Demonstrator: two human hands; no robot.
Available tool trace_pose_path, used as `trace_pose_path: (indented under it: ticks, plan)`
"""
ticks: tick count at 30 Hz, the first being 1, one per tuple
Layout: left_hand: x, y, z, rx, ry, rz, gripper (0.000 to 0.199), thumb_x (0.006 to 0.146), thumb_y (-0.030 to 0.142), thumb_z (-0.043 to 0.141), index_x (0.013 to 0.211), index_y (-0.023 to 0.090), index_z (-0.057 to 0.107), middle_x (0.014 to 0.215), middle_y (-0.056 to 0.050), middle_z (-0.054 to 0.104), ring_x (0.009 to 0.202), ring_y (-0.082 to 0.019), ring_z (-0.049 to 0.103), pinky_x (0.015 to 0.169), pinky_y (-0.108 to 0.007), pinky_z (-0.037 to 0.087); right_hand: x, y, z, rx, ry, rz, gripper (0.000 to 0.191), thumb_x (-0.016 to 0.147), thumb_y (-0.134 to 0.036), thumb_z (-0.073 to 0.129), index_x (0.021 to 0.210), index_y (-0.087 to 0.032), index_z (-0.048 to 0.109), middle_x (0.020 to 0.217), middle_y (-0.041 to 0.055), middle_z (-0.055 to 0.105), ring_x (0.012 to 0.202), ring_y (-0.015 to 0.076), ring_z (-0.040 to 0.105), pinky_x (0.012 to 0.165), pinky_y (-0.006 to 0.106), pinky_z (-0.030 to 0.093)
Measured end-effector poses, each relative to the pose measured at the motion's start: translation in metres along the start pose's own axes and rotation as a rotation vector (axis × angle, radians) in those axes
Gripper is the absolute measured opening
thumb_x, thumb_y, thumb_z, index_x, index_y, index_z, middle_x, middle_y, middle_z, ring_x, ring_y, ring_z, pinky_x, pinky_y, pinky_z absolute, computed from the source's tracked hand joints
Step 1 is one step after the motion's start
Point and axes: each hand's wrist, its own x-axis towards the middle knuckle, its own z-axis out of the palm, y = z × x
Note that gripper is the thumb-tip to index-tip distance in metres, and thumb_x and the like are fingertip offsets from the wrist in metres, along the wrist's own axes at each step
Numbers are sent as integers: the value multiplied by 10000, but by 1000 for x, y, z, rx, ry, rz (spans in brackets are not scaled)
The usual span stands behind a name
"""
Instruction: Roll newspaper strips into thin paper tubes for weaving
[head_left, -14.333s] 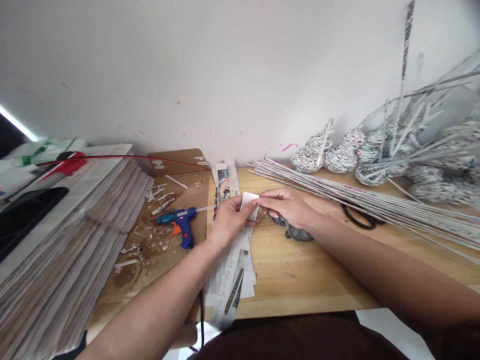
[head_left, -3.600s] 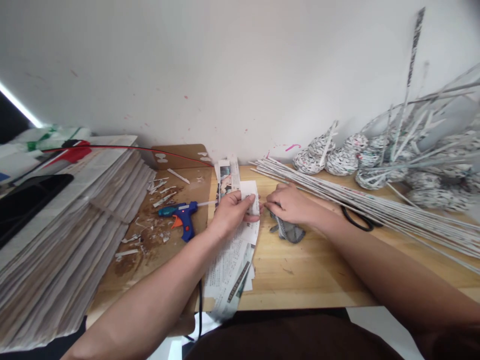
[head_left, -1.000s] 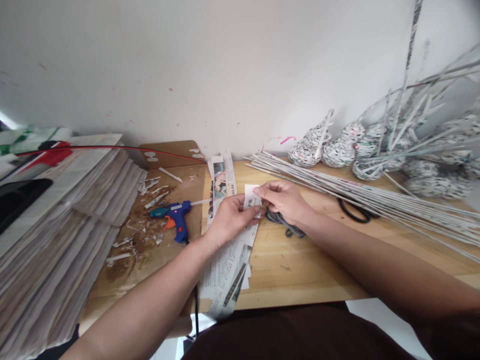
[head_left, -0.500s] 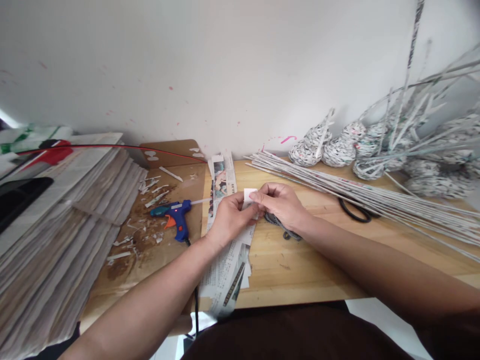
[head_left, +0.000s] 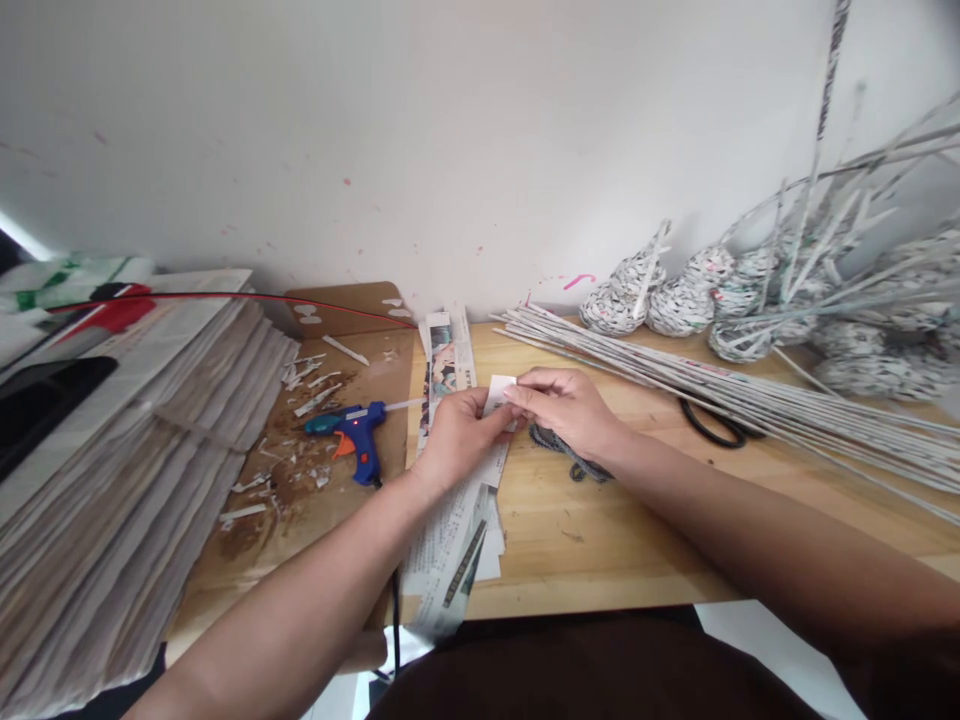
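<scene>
Near the middle of the table, my left hand [head_left: 466, 432] pinches a small white paper piece [head_left: 500, 388] between thumb and fingers. My right hand [head_left: 561, 405] meets it from the right, its thumb and fingers closed on the paper's right edge. Newspaper strips [head_left: 450, 545] lie under and around my left hand. A dark grey cord [head_left: 589, 470] rests on the table below my right hand, which partly hides it. To the left, a blue glue gun [head_left: 363, 440] lies on a stained cardboard sheet.
Stacked newspapers [head_left: 172, 430] fill the left side. Paper scraps [head_left: 315, 400] litter the cardboard [head_left: 300, 550]. Long rolled paper sticks [head_left: 675, 370] stretch across the right, over black-handled scissors or a black loop [head_left: 712, 428]. Woven paper shapes [head_left: 679, 300] stand by the wall.
The view has shifted slightly. Both hands stay together at the white paper, with hardly any change in grip.
</scene>
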Motion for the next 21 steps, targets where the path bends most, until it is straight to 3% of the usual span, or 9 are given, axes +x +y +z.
trace_pose_path:
  ticks: [12, 18, 21]
  plan:
    - [-4, 6, 1, 136, -15, 86, 315, 723, 432, 729, 773, 121, 722, 651, -2, 636, 586, -117, 530, 536, -213, 388, 1, 1, 5, 253, 45, 134, 288, 593, -345, 842, 600, -148, 632, 491, -49, 526, 409, 36, 396, 390, 186, 311]
    - [-6, 6, 3, 39, -86, 20, 313, 782, 440, 668, 787, 130, 707, 745, -36, 668, 650, -143, 583, 578, -233, 476, 0, -1, 6, 245, 55, 153, 349, 604, -367, 837, 573, -157, 560, 501, -32, 565, 414, 62, 471, 384, 190, 343]
    - [-6, 8, 3, -31, -117, 1, 296, 791, 431, 660, 796, 138, 697, 790, -43, 674, 717, -160, 610, 619, -247, 515, 0, -3, 2, 165, -21, 117, 296, 637, -377, 819, 707, -158, 633, 551, -37, 585, 450, 71, 512, 409, 187, 381]
